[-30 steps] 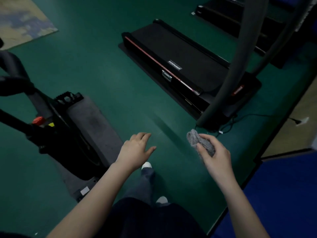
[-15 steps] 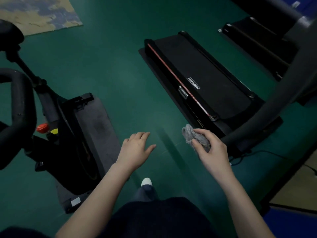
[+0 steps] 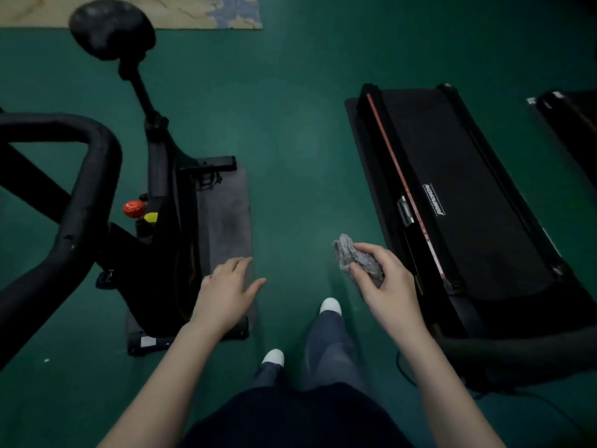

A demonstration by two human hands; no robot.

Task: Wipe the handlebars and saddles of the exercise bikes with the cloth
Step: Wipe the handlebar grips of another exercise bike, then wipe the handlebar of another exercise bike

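The person stands on the green floor [image 3: 290, 140] in a free lane between 2 machines: the exercise bike [image 3: 161, 227] on the left and a treadmill [image 3: 468, 195] on the right. The lane is open straight ahead as far as a patterned rug [image 3: 193, 11] at the top edge. The white shoes [image 3: 330, 306] stand near the middle of the lane.

The right hand [image 3: 391, 292] holds the grey cloth [image 3: 352, 257]. Its grip is closed round the bunched cloth, and a loose end sticks out to the left. The cloth is in the air above the floor, just beside the left edge of the treadmill, and it touches no machine. The left hand [image 3: 226, 295] holds nothing. Its grip is wide, with straight fingers a little spread, and it hovers over the near right corner of the dark mat [image 3: 226, 215] under the bike.

The black handlebar [image 3: 87, 195] curves in from the left edge, well apart from both hands. The round saddle [image 3: 111, 29] stands on its post at the far end of the bike, near the rug. A 2nd treadmill [image 3: 568, 118] is cut by the right edge. A thin cable [image 3: 403, 367] lies on the floor at the near end of the nearer treadmill.
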